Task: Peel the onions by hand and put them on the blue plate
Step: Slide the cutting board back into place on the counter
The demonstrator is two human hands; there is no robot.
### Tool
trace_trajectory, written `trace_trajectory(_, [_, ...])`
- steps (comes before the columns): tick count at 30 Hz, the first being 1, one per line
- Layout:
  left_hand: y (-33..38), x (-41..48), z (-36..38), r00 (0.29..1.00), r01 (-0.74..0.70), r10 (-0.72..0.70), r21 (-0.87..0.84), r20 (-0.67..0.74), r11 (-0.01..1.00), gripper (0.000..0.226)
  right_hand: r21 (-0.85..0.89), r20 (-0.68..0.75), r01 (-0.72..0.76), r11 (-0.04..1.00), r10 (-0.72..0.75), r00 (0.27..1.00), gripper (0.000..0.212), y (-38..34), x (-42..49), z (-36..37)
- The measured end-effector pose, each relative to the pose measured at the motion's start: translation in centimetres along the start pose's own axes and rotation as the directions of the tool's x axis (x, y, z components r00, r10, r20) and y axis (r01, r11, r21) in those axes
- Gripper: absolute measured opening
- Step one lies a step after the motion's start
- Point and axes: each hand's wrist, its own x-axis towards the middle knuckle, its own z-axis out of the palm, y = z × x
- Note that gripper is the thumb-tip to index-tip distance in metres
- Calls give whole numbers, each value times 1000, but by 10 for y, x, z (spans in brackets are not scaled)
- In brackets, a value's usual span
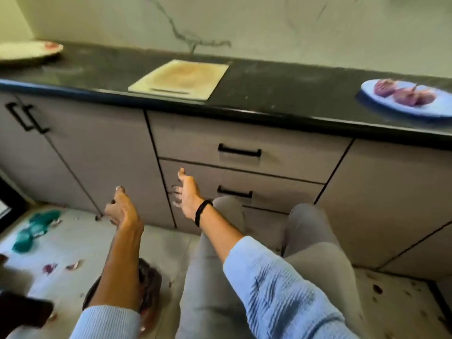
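- Tabletop [269, 94], dark, runs above and beyond both hands.
- Blue plate [437, 107] sits on it, up and far to their right, carrying peeled onions [385, 88].
- Left hand [121, 209] and right hand [187, 194] hang apart, low before the drawers [281, 152], fingers loose, seemingly empty.
- Likely between onions: the next move calls for an unpeeled one, and none is in view.

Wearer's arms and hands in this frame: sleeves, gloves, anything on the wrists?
Both arms wear light blue ribbed knit: left sleeve, right sleeve, ending at the forearm. No gloves on the left hand or right hand. A black band circles the right wrist.
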Motion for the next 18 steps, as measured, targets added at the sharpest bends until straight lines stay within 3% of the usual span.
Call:
trace_trajectory(6, [46, -68, 65, 961, -160, 175, -84, 213, 984, 65, 44, -30, 191, 981, -190, 981, 65, -80, -38, -39])
trace_trajectory(11, [83, -135, 98, 876, -231, 274, -154, 397, 961, 31, 82, -95, 354, 932, -346, 933, 67, -133, -61, -75])
trace_trajectory(15, [118, -161, 120, 833, -307, 346, -159, 433, 938, 38, 89, -94, 451, 888, -443, 892, 62, -177, -75, -95])
trace_trajectory(18, [144, -167, 132, 843, -329, 337, -94, 418, 940, 38, 83, -97, 500, 862, -492, 865, 57, -216, -81, -101])
